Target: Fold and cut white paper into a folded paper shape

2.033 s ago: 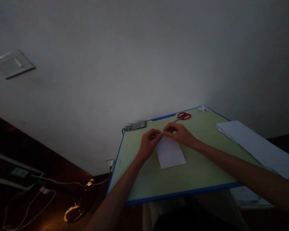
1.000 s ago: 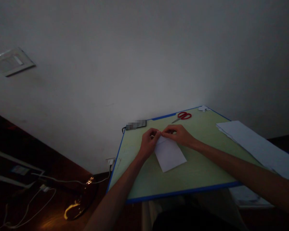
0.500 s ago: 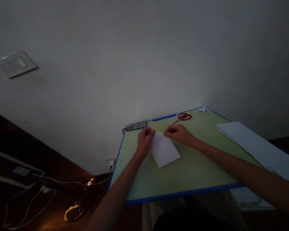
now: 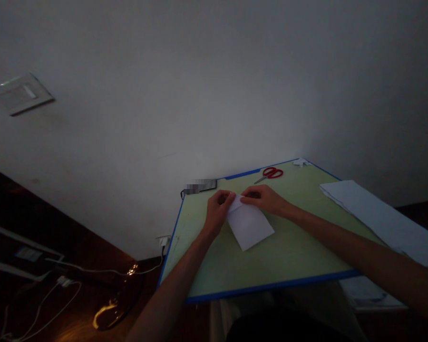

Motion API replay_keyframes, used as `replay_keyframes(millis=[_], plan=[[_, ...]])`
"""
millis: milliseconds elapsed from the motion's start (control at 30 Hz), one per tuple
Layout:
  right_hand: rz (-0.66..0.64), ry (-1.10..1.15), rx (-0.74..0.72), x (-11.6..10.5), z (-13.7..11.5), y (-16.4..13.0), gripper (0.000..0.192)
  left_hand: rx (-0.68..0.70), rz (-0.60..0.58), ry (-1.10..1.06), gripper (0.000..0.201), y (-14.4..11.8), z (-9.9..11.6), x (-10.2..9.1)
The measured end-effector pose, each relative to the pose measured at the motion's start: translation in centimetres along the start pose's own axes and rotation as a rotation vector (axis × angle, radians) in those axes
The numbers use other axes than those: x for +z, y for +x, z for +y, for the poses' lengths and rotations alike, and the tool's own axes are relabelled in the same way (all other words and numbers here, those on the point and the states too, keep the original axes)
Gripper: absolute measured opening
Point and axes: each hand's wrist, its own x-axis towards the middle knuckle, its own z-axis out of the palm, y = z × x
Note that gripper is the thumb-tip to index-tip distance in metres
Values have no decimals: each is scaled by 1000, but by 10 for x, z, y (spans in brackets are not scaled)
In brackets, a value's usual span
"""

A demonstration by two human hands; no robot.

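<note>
So the sheet of paper (image 4: 249,224) was a plain white piece, small, four-sided and already folded over at its far end, where a little flap came to a corner between the two sets of fingers. It looked flat and smooth otherwise, no print or marks that I could make out in the dim light. It lay on the green counter (image 4: 285,256), roughly in the middle and toward the far half, a bit left of centre.

Its long axis ran from the far-left down to the near-right, so it sat skewed against the counter's blue edge rather than square to it. The folded end pointed away toward the wall, the loose near corner pointed back toward the person.

The left hand (image 4: 217,213) was curled at the paper's far-left corner, fingers bent and pinching that folded edge. The right hand (image 4: 266,198) came in from the other side, fingers pressed down on the same far edge, fingertips nearly meeting the left ones. Both were gripping or pinning the paper, not spread open.

Other stuff: red scissors (image 4: 271,173) lay near the far edge of the counter, well apart from the hands. A dark phone (image 4: 199,186), blurred, sat at the far-left corner. A stack of white sheets (image 4: 381,218) covered the right side, and a small crumpled scrap (image 4: 300,162) lay at the far corner.
</note>
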Motion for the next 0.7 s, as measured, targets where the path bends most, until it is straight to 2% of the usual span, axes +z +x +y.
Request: replay_keyframes(millis=[133, 200, 333, 433, 600, 700], plan=[[151, 96, 23, -5, 5, 5, 29, -40, -23, -30, 35, -1, 1, 1], [180, 122, 35, -8, 9, 7, 27, -41, -5, -18, 35, -1, 1, 1], [110, 179, 59, -5, 10, 7, 24, -38, 9, 40, 34, -2, 3, -1], [74, 219, 60, -1, 3, 4, 28, -34, -42, 87, 32, -4, 5, -2], [100, 84, 19, -3, -5, 3, 27, -34, -161, 115, 30, -8, 7, 0], [111, 35, 0, -5, -4, 4, 27, -9, -135, 118, 28, -9, 8, 3]])
